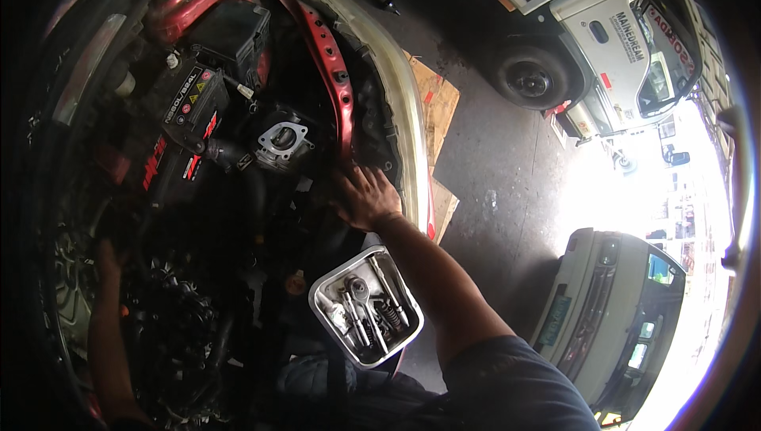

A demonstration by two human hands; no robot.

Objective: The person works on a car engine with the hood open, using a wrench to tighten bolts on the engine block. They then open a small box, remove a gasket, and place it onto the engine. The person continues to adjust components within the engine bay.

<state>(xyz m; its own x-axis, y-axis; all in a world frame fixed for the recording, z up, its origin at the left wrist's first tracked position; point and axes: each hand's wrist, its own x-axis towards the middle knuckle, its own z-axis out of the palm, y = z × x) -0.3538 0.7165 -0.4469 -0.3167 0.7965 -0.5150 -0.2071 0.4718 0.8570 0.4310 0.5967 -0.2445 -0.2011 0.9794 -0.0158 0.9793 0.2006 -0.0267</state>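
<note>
We had our right hand (369, 198) palm down at the near end of the curved red metal body panel (320, 43), its fingers somewhat spread and the thumb held away from them, with nothing visible in its grasp. Our left hand (111, 252) was at the far left, among shadowed parts beside the dark, cluttered engine (178, 296); it was too dim for us to tell whether its fingers were spread, pressed together or pinching anything. The engine lay between our forearms, in the lower left of the view. Ahead of it sat a black box-shaped battery with red markings (186, 106), and to the right of that a silver metal throttle flange with a round opening (284, 139). Just beside our right forearm was a silver rectangular metal tray with rounded corners (340, 264); we could not make out what supported it. Inside lay a steel ratchet wrench (359, 290), a dark coil spring (391, 317) and other metal pieces. Beyond the pale curved strip (405, 74) along the car's edge, we saw brown wooden sheets (434, 102) on the grey floor (503, 165), a white truck (594, 43) and a pale parked vehicle (610, 312).
</note>
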